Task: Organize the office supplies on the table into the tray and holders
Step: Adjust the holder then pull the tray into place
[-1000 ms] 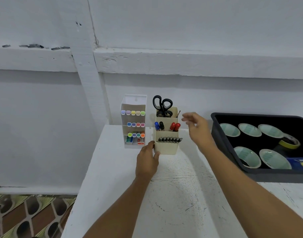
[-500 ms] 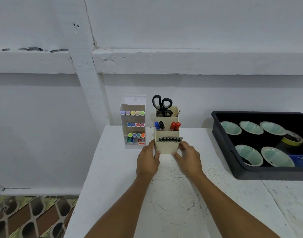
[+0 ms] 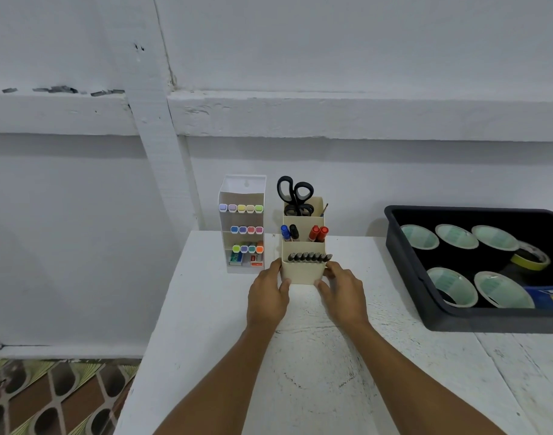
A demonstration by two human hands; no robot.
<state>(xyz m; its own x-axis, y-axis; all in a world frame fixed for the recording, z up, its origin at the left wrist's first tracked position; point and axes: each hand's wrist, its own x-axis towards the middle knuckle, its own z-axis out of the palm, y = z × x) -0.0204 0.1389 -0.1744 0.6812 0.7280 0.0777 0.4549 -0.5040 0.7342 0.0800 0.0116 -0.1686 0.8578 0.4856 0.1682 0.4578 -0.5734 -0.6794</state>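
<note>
A cream stepped pen holder (image 3: 302, 273) stands at the back of the white table (image 3: 316, 372). It holds black scissors (image 3: 295, 196) in the rear slot, blue, black and red markers (image 3: 304, 232) in the middle, and a row of dark pens (image 3: 309, 257) in front. My left hand (image 3: 268, 293) grips its left side and my right hand (image 3: 342, 291) grips its right side. A clear tiered holder (image 3: 243, 224) with pastel highlighters stands just left of it. A black tray (image 3: 425, 296) at the right holds several tape rolls (image 3: 450, 285).
The wall runs right behind the holders. The table's left edge drops to a patterned floor (image 3: 49, 400). A yellow tape roll (image 3: 530, 257) and a blue packet (image 3: 548, 296) lie in the tray's right part.
My right hand came down from beside the holder's top to clasp its lower right side. My left hand stayed on the left side.
</note>
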